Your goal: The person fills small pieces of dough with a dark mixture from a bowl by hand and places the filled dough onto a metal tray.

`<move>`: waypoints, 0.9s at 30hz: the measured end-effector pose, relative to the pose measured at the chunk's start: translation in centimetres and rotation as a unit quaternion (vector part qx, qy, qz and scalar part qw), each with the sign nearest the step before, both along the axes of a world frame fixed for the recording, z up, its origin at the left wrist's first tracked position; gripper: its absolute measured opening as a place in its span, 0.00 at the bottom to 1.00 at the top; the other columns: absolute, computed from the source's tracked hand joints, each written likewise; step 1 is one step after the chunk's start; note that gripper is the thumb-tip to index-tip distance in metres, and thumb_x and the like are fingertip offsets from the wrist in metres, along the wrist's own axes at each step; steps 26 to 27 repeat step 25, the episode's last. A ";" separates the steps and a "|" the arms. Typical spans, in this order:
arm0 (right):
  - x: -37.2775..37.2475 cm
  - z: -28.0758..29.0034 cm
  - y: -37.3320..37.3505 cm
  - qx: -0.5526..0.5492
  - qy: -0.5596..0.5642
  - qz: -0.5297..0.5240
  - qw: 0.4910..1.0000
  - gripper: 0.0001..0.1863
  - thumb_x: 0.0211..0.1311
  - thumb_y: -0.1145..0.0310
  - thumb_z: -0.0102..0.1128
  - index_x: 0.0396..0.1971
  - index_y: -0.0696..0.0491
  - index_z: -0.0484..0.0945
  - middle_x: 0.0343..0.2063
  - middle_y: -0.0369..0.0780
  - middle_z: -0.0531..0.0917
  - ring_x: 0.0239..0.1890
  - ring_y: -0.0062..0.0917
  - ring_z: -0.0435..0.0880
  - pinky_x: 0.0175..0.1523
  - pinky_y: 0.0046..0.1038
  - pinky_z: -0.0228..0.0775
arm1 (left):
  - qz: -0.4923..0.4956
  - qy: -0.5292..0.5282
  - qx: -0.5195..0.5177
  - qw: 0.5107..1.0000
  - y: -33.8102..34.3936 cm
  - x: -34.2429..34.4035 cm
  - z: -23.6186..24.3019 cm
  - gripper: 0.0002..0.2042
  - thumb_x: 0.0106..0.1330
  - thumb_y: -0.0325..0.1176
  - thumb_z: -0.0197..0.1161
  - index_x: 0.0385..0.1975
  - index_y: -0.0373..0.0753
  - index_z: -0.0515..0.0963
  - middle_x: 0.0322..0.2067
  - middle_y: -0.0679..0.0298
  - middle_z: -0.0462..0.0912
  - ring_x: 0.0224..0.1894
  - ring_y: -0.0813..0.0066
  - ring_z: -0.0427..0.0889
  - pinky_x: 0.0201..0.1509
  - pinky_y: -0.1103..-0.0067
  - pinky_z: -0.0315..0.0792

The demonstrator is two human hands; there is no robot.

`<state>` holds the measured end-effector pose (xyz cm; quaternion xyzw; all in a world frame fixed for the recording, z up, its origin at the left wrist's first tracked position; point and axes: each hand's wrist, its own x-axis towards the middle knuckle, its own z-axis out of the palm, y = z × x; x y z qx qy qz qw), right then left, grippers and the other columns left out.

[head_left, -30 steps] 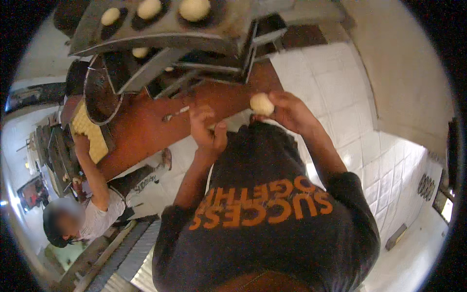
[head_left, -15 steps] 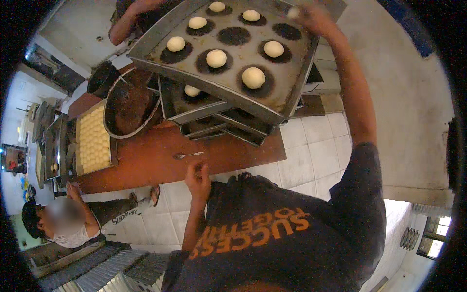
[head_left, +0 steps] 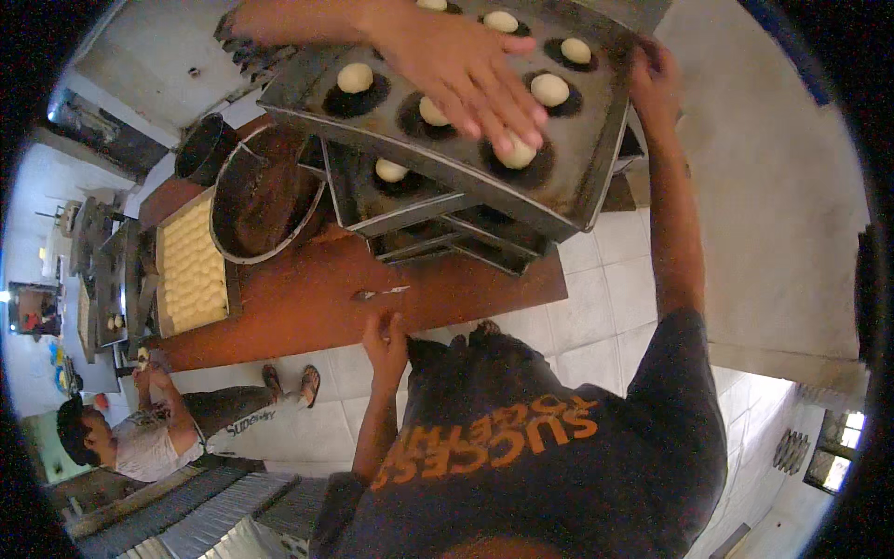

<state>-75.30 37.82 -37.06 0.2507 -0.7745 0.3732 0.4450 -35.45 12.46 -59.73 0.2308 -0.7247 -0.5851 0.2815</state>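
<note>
The top baking tray [head_left: 596, 177], dark metal with round dark patches, bears several pale dough balls [head_left: 549, 89]. My right hand [head_left: 656, 79] is curled against its right rim and seems to grip it. Low in front of my body, my left hand [head_left: 385, 343] is loosely closed; nothing shows in it. Another person's hand [head_left: 466, 79] reaches across the tray from the far side, flat, with its fingertips on the nearest ball [head_left: 517, 151]. That hand hides part of the tray's middle.
More trays [head_left: 400, 219] are stacked crosswise beneath, on a red-brown table [head_left: 307, 312]. A spoon-like utensil [head_left: 380, 293] lies there. At left stand a large dark basin [head_left: 270, 205], a black bucket [head_left: 207, 149] and a tray packed with dough [head_left: 191, 270]. A co-worker [head_left: 158, 419] stands at lower left.
My right hand has drawn back from over the tray to its right rim. A dough ball now sits on the formerly bare far-right patch. The other person's hand has come over the tray.
</note>
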 end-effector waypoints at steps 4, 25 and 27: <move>7.3 -8.8 4.8 -0.130 -0.044 0.007 0.990 0.12 0.57 0.70 0.51 0.38 0.61 0.72 0.35 0.41 0.77 0.38 0.22 0.73 0.45 0.23 0.64 | -0.033 0.024 0.004 0.999 -0.4 -1.2 -2.8 0.07 0.58 0.28 0.55 0.31 0.31 0.72 0.26 0.59 0.76 0.29 0.77 0.73 0.34 0.81 0.68; 49.7 -31.0 22.2 -0.259 -0.409 -0.310 0.818 0.09 0.50 0.69 0.53 0.30 0.57 0.76 0.27 0.50 0.79 0.30 0.36 0.79 0.38 0.30 0.71 | -0.556 -0.138 0.017 0.819 16.2 1.2 -5.8 0.11 0.58 0.31 0.56 0.39 0.35 0.71 0.33 0.63 0.75 0.37 0.79 0.73 0.43 0.80 0.68; 49.7 -31.0 22.2 -0.259 -0.409 -0.310 0.818 0.09 0.50 0.69 0.53 0.30 0.57 0.76 0.27 0.50 0.79 0.30 0.36 0.79 0.38 0.30 0.71 | -0.556 -0.138 0.017 0.819 16.2 1.2 -5.8 0.11 0.58 0.31 0.56 0.39 0.35 0.71 0.33 0.63 0.75 0.37 0.79 0.73 0.43 0.80 0.68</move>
